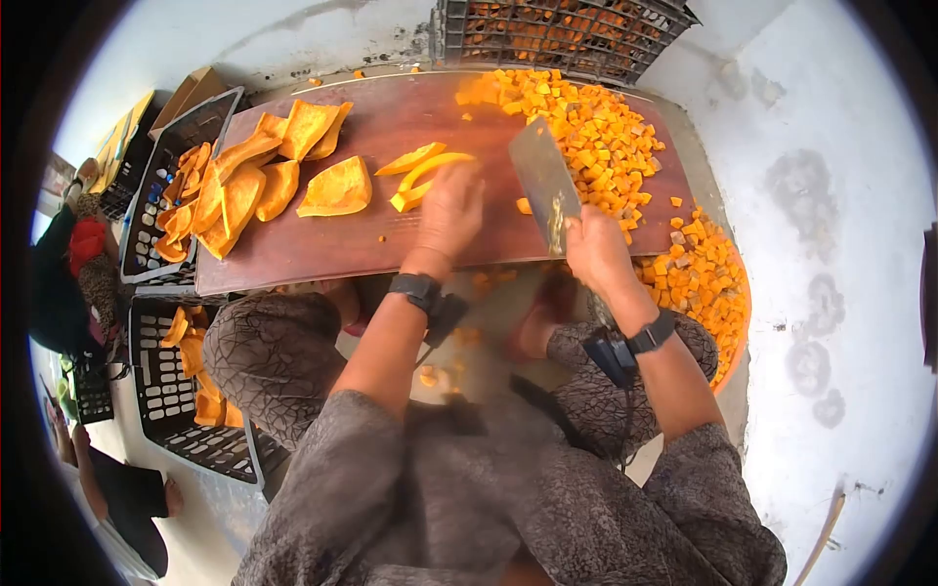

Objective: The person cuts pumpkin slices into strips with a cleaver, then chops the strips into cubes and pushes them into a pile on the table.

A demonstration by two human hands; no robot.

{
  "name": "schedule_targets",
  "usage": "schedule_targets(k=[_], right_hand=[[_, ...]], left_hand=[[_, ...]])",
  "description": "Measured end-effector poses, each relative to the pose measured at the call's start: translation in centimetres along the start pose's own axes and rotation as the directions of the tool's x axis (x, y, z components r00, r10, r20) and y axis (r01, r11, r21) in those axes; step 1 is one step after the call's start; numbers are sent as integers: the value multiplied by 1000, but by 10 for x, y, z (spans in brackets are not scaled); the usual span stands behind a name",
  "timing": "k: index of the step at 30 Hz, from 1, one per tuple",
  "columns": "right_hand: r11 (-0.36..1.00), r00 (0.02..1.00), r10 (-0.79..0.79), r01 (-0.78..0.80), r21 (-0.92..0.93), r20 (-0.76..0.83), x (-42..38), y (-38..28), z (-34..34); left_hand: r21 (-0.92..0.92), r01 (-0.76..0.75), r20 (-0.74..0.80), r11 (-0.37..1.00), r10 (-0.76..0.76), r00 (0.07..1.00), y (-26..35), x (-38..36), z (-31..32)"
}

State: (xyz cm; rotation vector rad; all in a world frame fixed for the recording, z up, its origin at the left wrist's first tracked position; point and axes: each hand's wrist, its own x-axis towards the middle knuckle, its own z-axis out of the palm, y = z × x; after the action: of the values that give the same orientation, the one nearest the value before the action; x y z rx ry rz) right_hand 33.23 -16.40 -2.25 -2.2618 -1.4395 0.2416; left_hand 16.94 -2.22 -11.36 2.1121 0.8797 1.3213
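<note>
"Where are the two hands?"

"Apart. The right hand (596,252) is wrapped round the handle of a cleaver (543,171), its blade tilted over the board (322,230), just left of the diced squash (611,146). The left hand (453,207) is at the squash strips (410,158), mid-board; its fingers are blurred, so I can't tell whether they grip or only rest."

"Which step is that?"

"Cutting strips down to cubes, I'd judge. One broad slab (336,188) lies whole just left of the strips, with a pile of larger pieces (230,190) at the board's left end."

"And what does the next move call for?"

"Strips lined up and steadied, left fingertips tucked back, then the blade brought square across them. The dice should stay on the right, away from the cutting spot."
</note>
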Motion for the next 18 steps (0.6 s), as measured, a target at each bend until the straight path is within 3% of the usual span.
schedule_targets(k=[2, 3, 5, 6, 7, 9, 11, 15, 17, 18], right_hand=[[979, 969, -191, 199, -40, 160, -9, 11, 5], [978, 966, -202, 209, -29, 159, -8, 21, 11], [988, 972, -149, 154, -14, 181, -5, 43, 21], [999, 970, -46, 51, -13, 240, -1, 43, 15], [998, 969, -55, 59, -9, 241, 2, 44, 10], [988, 994, -42, 56, -143, 100, 10, 49, 2], [980, 994, -85, 96, -174, 72, 26, 69, 5], [974, 999, -42, 36, -226, -25, 48, 80, 3], [975, 997, -31, 14, -223, -71, 57, 87, 7], [974, 994, -12, -13, -225, -110, 61, 88, 10]], left_hand=[[179, -86, -98, 980, 105, 990, 8, 5, -29], [193, -87, -100, 977, 108, 989, 6, 2, -40], [376, -35, -60, 926, 62, 996, -3, -6, -60], [386, 42, -16, 922, -39, 999, -12, -13, -64], [392, 44, -21, 919, -39, 999, -17, -20, -65], [482, 96, -18, 871, -99, 995, -24, -29, -64], [492, 104, -16, 865, -111, 994, -24, -28, -59], [503, 10, -22, 864, 1, 1000, -28, -28, -55], [476, 121, 71, 871, -175, 982, -24, -27, -53], [473, 122, 73, 873, -176, 982, -24, -28, -49]])
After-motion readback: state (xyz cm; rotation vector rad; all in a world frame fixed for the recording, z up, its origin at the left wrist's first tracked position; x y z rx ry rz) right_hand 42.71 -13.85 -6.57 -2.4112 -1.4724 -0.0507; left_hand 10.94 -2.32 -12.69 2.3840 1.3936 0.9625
